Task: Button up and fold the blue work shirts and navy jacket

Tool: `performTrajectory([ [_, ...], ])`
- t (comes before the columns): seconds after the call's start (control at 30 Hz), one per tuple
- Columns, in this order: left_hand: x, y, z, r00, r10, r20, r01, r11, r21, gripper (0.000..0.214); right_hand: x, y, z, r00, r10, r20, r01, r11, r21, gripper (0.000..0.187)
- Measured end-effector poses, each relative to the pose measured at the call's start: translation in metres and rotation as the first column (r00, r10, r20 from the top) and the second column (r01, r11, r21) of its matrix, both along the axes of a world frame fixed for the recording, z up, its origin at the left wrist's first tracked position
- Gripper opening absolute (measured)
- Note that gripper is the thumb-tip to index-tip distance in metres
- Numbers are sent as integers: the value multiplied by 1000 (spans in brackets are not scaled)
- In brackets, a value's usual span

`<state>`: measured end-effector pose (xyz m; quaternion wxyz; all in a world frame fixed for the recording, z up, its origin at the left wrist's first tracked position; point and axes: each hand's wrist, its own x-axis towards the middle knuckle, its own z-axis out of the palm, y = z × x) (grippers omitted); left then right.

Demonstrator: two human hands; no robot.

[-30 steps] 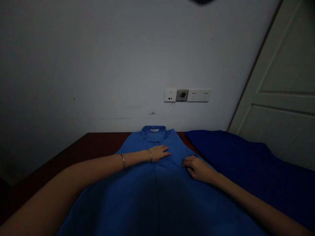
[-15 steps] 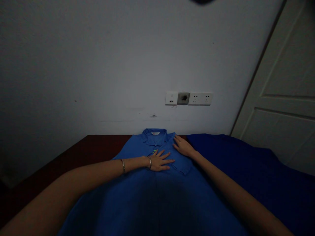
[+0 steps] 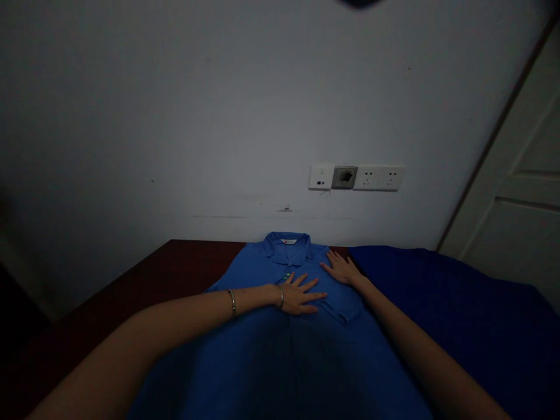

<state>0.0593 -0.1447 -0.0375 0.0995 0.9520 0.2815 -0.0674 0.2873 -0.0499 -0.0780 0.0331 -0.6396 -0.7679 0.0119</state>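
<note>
Dim room, a pale wall (image 3: 219,116) rising behind a dark table (image 3: 166,274)
The plain grey-white wall is filling most of the view, carrying a white outlet panel (image 3: 356,177) with a faint scuff (image 3: 285,208) below it. A white panelled door (image 3: 516,221) is showing at the right edge. The reddish-brown table is butting against the wall, a dark blue cloth (image 3: 459,297) spreading to its right

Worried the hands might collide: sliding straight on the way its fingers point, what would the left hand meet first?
Likely the wrist of the right hand: the left hand lies flat on the blue shirt, fingers aimed that way across the chest pocket.
</note>
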Motion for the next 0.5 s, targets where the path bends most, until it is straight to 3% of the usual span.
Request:
performTrajectory([
  [0.27,-1,0,0,1000,-1,9,1,1000,12,61,-1,-18,14,994,106,-9,-102,977,188,62],
  [0.4,-1,1,-2,1000,4,0,-4,1000,20,61,-1,-43,24,982,177,-68,-166,976,140,66],
  [0.5,1,1,-2,1000,8,-18,-7,999,46,61,0,-64,30,988,132,-85,-125,989,83,73],
])
